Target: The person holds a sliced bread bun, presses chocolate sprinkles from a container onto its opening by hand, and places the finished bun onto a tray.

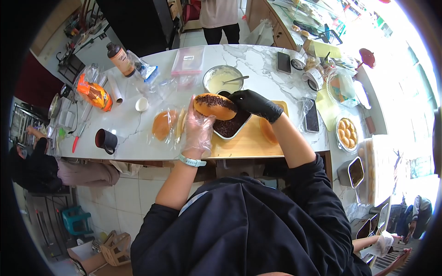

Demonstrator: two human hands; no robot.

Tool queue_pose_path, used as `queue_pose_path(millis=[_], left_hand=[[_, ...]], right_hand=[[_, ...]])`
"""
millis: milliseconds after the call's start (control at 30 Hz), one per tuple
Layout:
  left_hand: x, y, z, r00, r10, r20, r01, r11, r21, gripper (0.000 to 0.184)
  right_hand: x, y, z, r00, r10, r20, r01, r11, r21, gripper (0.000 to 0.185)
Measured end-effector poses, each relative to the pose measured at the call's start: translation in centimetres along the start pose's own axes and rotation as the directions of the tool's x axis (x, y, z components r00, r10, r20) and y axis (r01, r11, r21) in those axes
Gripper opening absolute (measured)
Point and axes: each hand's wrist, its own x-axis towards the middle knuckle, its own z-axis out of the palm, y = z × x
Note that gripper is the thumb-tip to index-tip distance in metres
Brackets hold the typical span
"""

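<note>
My left hand (199, 133), in a clear plastic glove, is closed around a round bread bun (216, 110) and holds it tilted. Dark chocolate sprinkles coat a band across the bun's upper side. Beneath it, a metal tray of chocolate sprinkles (226, 127) rests on a wooden board (225, 149). My right hand (255, 105), in a black glove, is at the bun's right end above the tray. Its fingers are curled together; what they hold, if anything, is hidden. Another bun (268, 131) lies on the board, partly behind my right forearm.
Behind the tray stands a bowl of pale cream (216, 76) with a spoon (237, 80). Wrapped bread (163, 125) lies left, beyond it a dark mug (106, 140) and a red-handled knife (77, 142). Two phones (283, 62) (311, 116) lie right. A person (222, 18) stands across the table.
</note>
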Motion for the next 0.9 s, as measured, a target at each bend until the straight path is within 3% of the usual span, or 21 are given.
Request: queue_pose_path(millis=[100, 200, 267, 333, 400, 500, 567, 600, 733, 800, 900], left_hand=[[0.4, -0.2, 0.0, 0.998, -0.067, 0.008, 0.068, 0.989, -0.134, 0.079], [0.7, -1.1, 0.1, 0.999, -0.026, 0.019, 0.027, 0.999, -0.042, 0.072], [1.1, -1.2, 0.3, 0.988, -0.141, 0.054, 0.15, 0.965, -0.217, 0.062], [1.1, -0.8, 0.6, 0.98, -0.157, 0.126, 0.173, 0.977, -0.126, 0.057], [0.8, -0.4, 0.8, 0.966, -0.108, 0.233, 0.055, 0.974, 0.22, 0.056], [1.7, -0.6, 0.0, 0.941, -0.208, 0.267, 0.107, 0.932, 0.347, 0.061], [2.4, -0.3, -0.5, 0.932, -0.202, 0.3, 0.042, 0.885, 0.465, 0.065], [2.6, 0.2, -0.2, 0.927, -0.201, 0.317, 0.007, 0.854, 0.519, 0.067], [3.2, 2.1, 0.8, 0.884, -0.335, 0.325, 0.109, 0.825, 0.555, 0.066], [4.0, 2.6, 1.0, 0.875, -0.377, 0.304, 0.121, 0.779, 0.616, 0.063], [4.6, 4.1, 1.4, 0.838, -0.453, 0.304, -0.01, 0.545, 0.839, 0.059]], right_hand=[[0.0, 0.6, -0.1, 0.998, -0.067, 0.003, 0.067, 0.998, 0.016, 0.033], [-0.1, 1.2, -0.2, 0.968, -0.253, -0.006, 0.25, 0.961, -0.116, 0.034], [0.2, 2.1, -0.1, 0.921, -0.389, -0.007, 0.378, 0.898, -0.226, 0.034], [-0.4, 1.1, -0.3, 0.967, -0.253, -0.011, 0.252, 0.964, -0.083, 0.033], [-0.8, 0.3, -0.5, 0.983, -0.182, -0.003, 0.182, 0.983, -0.007, 0.032], [-0.7, 0.1, -0.9, 0.979, -0.202, 0.01, 0.202, 0.979, 0.011, 0.032], [-0.5, 0.5, -1.2, 0.969, -0.247, 0.025, 0.246, 0.969, 0.033, 0.035], [-0.3, 0.8, -1.3, 0.977, -0.214, 0.021, 0.21, 0.971, 0.111, 0.034], [-0.1, 1.1, -1.3, 0.993, -0.114, 0.03, 0.098, 0.94, 0.327, 0.032], [-0.1, 1.0, -1.3, 0.992, -0.116, 0.039, 0.098, 0.944, 0.314, 0.032], [0.1, 0.9, -1.5, 0.989, -0.139, 0.05, 0.122, 0.959, 0.256, 0.033]])
